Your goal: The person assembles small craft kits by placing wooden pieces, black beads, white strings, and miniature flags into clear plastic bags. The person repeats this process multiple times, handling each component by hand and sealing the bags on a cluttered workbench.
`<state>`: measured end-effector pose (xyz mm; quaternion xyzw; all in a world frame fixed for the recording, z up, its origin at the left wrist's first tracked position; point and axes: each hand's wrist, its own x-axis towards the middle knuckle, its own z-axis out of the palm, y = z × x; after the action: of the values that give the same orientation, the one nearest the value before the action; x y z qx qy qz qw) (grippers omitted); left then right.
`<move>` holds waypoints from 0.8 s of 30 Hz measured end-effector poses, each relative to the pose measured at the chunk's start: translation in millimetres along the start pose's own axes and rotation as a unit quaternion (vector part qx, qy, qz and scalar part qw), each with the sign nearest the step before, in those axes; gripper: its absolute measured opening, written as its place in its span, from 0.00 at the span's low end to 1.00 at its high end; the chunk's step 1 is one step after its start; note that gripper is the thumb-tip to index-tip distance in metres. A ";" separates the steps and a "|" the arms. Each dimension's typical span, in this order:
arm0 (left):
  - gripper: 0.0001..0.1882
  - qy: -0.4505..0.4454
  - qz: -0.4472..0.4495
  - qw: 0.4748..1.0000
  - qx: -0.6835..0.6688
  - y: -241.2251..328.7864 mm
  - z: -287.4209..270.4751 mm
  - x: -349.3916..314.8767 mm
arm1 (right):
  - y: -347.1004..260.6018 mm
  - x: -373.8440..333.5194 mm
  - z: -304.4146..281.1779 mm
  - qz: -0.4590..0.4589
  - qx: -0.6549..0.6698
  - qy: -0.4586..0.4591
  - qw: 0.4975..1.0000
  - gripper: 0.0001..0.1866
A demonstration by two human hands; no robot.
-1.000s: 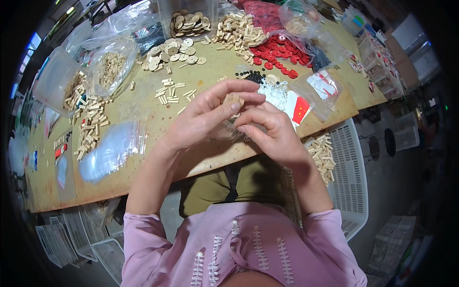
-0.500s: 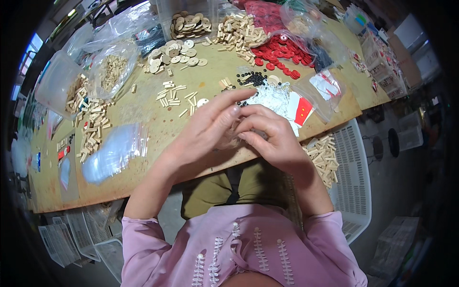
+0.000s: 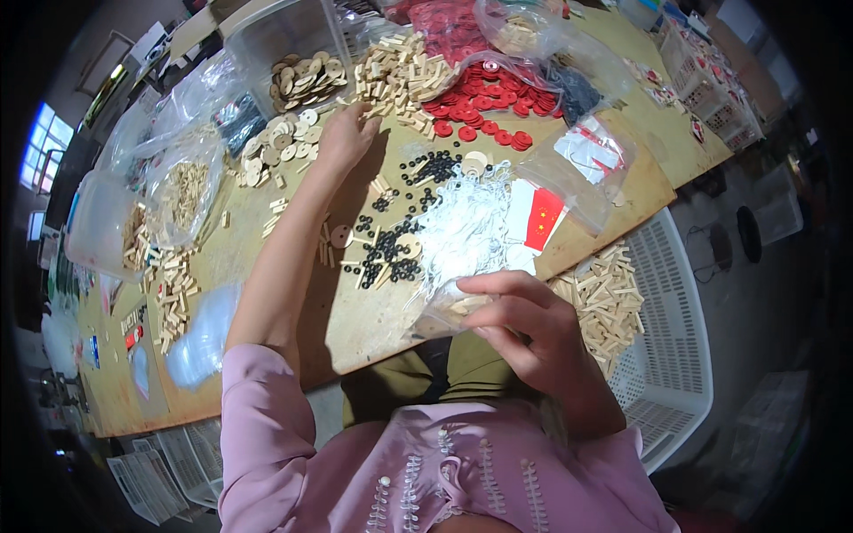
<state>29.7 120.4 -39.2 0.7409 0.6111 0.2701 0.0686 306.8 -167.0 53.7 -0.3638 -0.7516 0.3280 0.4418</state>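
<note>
My left hand (image 3: 348, 138) reaches far across the table to the near edge of a pile of small wooden blocks (image 3: 395, 75), beside scattered pale wooden discs (image 3: 283, 142). Its fingertips point down and are hidden, so I cannot tell whether they hold a block. Close to the table's front edge, my right hand (image 3: 524, 324) pinches a small clear plastic bag (image 3: 435, 318) with pale wooden pieces inside. Just beyond the bag lies a heap of white strings (image 3: 466, 222). Small black rings (image 3: 388, 253) are scattered to its left among thin wooden sticks.
Red discs (image 3: 489, 102) spill from a bag at the back. Red flag cards (image 3: 544, 218) lie right of the strings. A white basket (image 3: 662, 355) with wooden pieces (image 3: 604, 298) stands below the table's right edge. Flat clear bags (image 3: 206, 338) lie at left.
My hands were together over the front edge; the left has moved away, forward to the wooden blocks. My right hand has come slightly nearer with the bag, which now shows plainly. The view has shifted.
</note>
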 end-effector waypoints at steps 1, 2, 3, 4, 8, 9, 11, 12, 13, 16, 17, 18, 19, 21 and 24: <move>0.21 0.024 0.008 0.999 0.034 -4.5 10.4 8.2 | 2.1 -1.4 -2.4 0.004 0.007 0.005 1.000 0.08; 0.21 0.047 0.016 0.996 0.070 -10.4 18.9 16.3 | 4.1 -0.6 -5.3 0.009 0.015 0.008 1.000 0.08; 0.18 0.028 0.011 0.997 0.069 -10.1 24.4 23.5 | 5.5 -1.6 -8.6 0.016 0.021 0.013 1.000 0.08; 0.18 0.014 0.007 0.998 0.053 -12.9 27.2 27.2 | 7.8 -2.6 -11.2 0.024 0.029 0.017 0.999 0.08; 0.10 0.009 0.028 0.999 0.041 -4.6 32.5 29.1 | 38.8 1.0 -22.3 0.018 0.042 0.036 0.998 0.08; 0.10 -0.005 0.027 0.999 0.030 -8.9 27.1 24.7 | 48.7 4.1 -22.4 0.050 0.090 0.026 0.994 0.07; 0.12 -0.033 0.015 0.998 -0.044 -18.2 16.5 17.8 | 64.5 13.9 -24.0 0.116 0.151 0.001 0.982 0.06; 0.13 -0.046 0.006 0.994 -0.102 -22.7 11.0 17.7 | 68.1 19.8 -26.8 0.146 0.166 -0.012 0.975 0.06; 0.15 -0.074 -0.036 0.954 -0.289 -23.6 8.1 15.1 | 73.7 22.9 -27.8 0.158 0.187 -0.012 0.970 0.06; 0.15 -0.142 -0.175 0.769 -0.598 -25.4 -11.5 8.3 | 83.3 25.4 -27.1 0.187 0.229 -0.012 0.955 0.06; 0.16 -0.105 -0.205 0.721 -0.654 -23.2 -11.1 0.6 | 83.3 25.1 -26.5 0.194 0.233 -0.011 0.953 0.05; 0.16 -0.098 -0.224 0.681 -0.691 -15.4 -15.1 -8.3 | 82.9 25.3 -26.4 0.198 0.236 -0.012 0.951 0.05; 0.17 -0.090 -0.240 0.638 -0.726 -9.6 -19.1 -15.4 | 81.1 25.8 -26.6 0.203 0.242 -0.014 0.949 0.05; 0.16 -0.070 -0.268 0.560 -0.781 -8.2 -25.0 -25.2 | 77.3 27.5 -25.3 0.206 0.223 -0.016 0.953 0.05; 0.16 -0.152 -0.243 0.463 -0.839 -25.4 -30.6 -30.6 | 72.3 30.6 -21.0 0.203 0.209 -0.019 0.956 0.05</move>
<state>-10.4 90.7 -34.0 0.1782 0.2257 0.5087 0.8115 333.8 -100.2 16.1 -0.4016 -0.5847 0.5674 0.4182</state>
